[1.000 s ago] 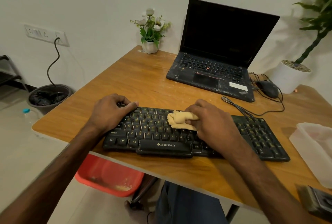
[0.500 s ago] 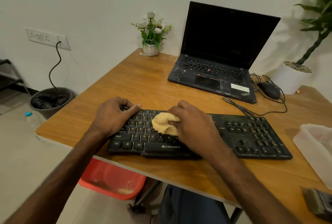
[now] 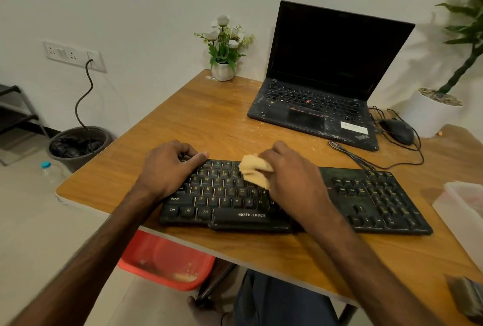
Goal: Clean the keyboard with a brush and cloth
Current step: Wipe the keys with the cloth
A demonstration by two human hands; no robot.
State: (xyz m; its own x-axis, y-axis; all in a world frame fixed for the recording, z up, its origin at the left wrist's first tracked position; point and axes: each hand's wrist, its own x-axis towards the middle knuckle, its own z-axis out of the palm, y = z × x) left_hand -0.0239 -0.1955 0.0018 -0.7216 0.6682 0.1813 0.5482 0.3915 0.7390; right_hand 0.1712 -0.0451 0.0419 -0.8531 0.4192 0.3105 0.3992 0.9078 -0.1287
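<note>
Keyboard (image 3: 366,195) flat at near edge of table (image 3: 209,121) | cloth (image 3: 254,171) bunched on upper letter rows, sticking out left of right hand (image 3: 295,179), fingers curled round it | left hand (image 3: 167,168) fingers hooked over keyboard's far-left corner

Black keyboard (image 3: 230,192) with pale yellow lettering and a white logo, on a honey-brown wood-grain counter (image 3: 209,121). On the keyboard, a tan cloth (image 3: 254,172). Beyond the keyboard, a black laptop (image 3: 326,90) with pale speckles, a red dot and a white sticker, and white flowers (image 3: 223,21) with green leaves in a white pot (image 3: 222,72). Below the keyboard, a red-orange tub (image 3: 167,260).
</note>
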